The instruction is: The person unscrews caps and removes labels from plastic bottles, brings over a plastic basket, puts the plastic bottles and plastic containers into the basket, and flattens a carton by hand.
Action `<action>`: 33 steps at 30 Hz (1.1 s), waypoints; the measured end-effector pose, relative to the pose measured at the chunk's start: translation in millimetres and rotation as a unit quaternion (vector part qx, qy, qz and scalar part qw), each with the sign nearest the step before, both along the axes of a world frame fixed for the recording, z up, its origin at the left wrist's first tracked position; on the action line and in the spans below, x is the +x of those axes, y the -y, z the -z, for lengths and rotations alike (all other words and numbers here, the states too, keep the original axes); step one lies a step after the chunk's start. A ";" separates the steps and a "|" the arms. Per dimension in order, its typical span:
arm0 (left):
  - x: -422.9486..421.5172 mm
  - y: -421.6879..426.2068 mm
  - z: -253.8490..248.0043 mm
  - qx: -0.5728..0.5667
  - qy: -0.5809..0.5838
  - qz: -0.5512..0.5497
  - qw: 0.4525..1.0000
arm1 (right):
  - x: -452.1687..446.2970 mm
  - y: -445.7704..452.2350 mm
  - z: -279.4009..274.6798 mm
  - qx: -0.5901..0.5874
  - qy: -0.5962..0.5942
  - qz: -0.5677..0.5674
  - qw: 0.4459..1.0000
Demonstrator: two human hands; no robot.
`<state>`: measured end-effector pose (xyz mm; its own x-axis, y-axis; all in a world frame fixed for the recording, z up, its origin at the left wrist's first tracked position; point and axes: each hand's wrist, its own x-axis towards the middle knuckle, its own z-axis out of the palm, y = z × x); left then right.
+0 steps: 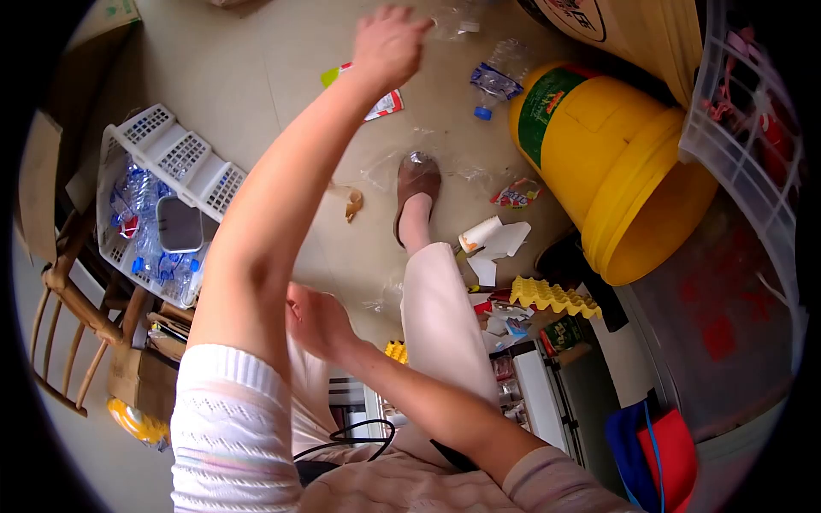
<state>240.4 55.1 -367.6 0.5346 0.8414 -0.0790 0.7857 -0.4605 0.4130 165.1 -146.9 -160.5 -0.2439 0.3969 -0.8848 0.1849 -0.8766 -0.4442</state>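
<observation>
My left hand point(392, 43) reaches out over the floor at the top, its fingers somewhat spread and blurred, with nothing visible in them. Just right of it lies a clear plastic bottle point(462, 19). Below the wrist is a red-and-white wrapper point(387, 105), partly covered by the forearm. My right hand point(321, 322) is close to my body with its fingers curled. The left arm hides part of it, and I cannot see what it holds, if anything. Another clear bottle with a blue label point(496, 82) lies farther right.
A white plastic basket point(174, 141) with crushed bottles stands at left, beside a wooden chair point(81, 312). A yellow bucket point(590, 162) lies tipped at right. Paper scraps point(499, 239), a yellow egg tray point(556, 297) and a snack wrapper point(516, 193) litter the floor around my foot point(417, 192).
</observation>
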 end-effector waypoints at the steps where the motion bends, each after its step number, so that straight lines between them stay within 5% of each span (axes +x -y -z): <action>1: 22.1 -4.9 1.7 0.039 -0.006 0.049 0.998 | 14.6 -6.1 -7.3 0.016 -0.007 -0.040 0.999; 4: 79.6 -3.3 61.0 0.128 0.071 0.111 0.983 | 11.4 20.8 4.5 0.097 0.013 0.069 0.993; 7: 91.6 1.4 61.8 -0.046 -0.126 0.165 0.977 | 31.1 18.1 -5.3 0.113 0.007 0.047 0.992; 13: 82.6 -6.6 51.3 -0.124 -0.186 -0.028 0.974 | 53.7 10.9 -11.6 0.132 0.006 0.037 0.991; 16: 68.4 -4.1 73.3 -0.102 -0.032 -0.180 0.978 | 57.3 13.3 -11.0 0.158 0.026 0.059 0.985; 19: 62.5 -8.1 78.6 -0.129 -0.034 -0.260 0.956 | 60.4 18.1 -8.9 0.183 0.049 0.077 0.979; 24: 51.5 -41.4 61.7 -0.390 -0.006 -0.297 0.871 | 77.6 0.5 -8.3 0.131 0.019 0.077 0.988; 28: 53.3 -22.8 64.1 -0.434 0.098 -0.339 0.829 | 81.2 -10.9 1.8 0.000 -0.062 -0.131 0.989; 30: 63.1 6.8 61.9 -0.528 0.286 -0.411 0.686 | 76.7 -11.8 2.0 0.006 -0.069 -0.177 0.982; 31: 70.9 25.2 50.2 -0.578 0.346 -0.420 0.607 | 70.7 -1.4 2.6 0.043 -0.051 -0.117 0.991; 32: 74.3 47.7 50.0 -0.624 0.349 -0.380 0.587 | 61.7 17.6 2.9 0.079 -0.034 -0.058 0.995; 33: 77.3 82.9 56.4 -0.596 0.405 -0.277 0.636 | 55.4 28.8 0.8 0.114 -0.018 0.001 0.993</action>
<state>317.7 -27.8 -424.0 0.4534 0.5199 -0.7240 -0.0026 0.8130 0.5822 220.5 -175.6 -161.3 -0.2719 0.5863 -0.7631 0.1638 -0.7532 -0.6371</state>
